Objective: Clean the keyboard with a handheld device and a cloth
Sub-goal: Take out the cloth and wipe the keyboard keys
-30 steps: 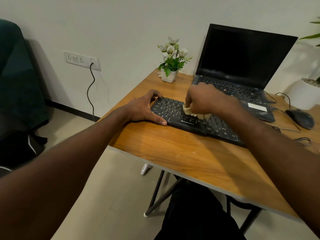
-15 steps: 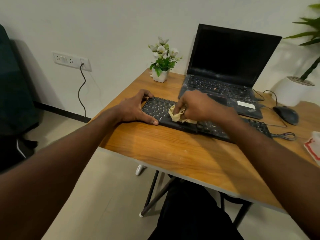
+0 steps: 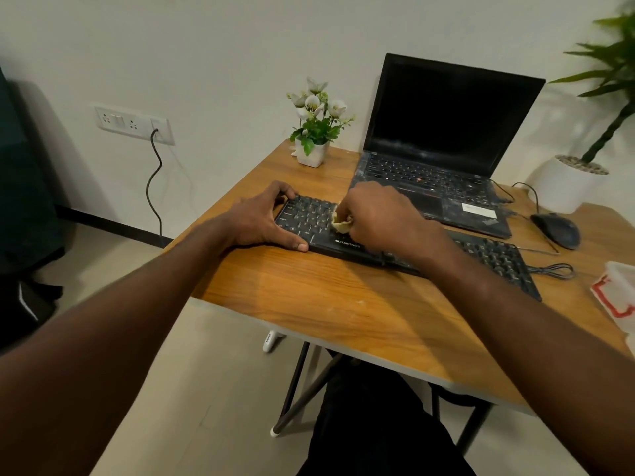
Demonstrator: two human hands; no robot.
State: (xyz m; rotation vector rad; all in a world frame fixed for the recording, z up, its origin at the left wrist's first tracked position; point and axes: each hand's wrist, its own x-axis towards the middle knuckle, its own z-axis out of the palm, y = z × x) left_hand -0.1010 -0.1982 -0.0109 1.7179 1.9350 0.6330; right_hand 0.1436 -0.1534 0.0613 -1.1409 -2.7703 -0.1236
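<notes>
Fingers (image 3: 347, 219) of the right hand (image 3: 381, 218) are curled tightly around a bunched yellowish cloth (image 3: 340, 224), pressing it onto the keys left of centre on the black Zebronics keyboard (image 3: 494, 259). Left hand (image 3: 261, 221) braces the keyboard's left end, its fingers hooked over the far corner and the thumb laid flat along the near edge. Keyboard lies slantwise on the wooden worktop (image 3: 326, 297), just in front of an open black laptop (image 3: 443, 142) with a dark screen. Small white pot of artificial white flowers (image 3: 314, 125) stands at the far left corner of the worktop, near the wall. Black mouse (image 3: 556, 230) rests to the right of the laptop, its cable (image 3: 549, 269) looped beside the keyboard's right end. White container with red markings (image 3: 616, 290) sits at the right edge of view. Large white planter (image 3: 567, 183) holding a green plant stands behind the mouse. Wall socket plate (image 3: 134, 123) carries a plugged-in black cord that hangs to the floor.
</notes>
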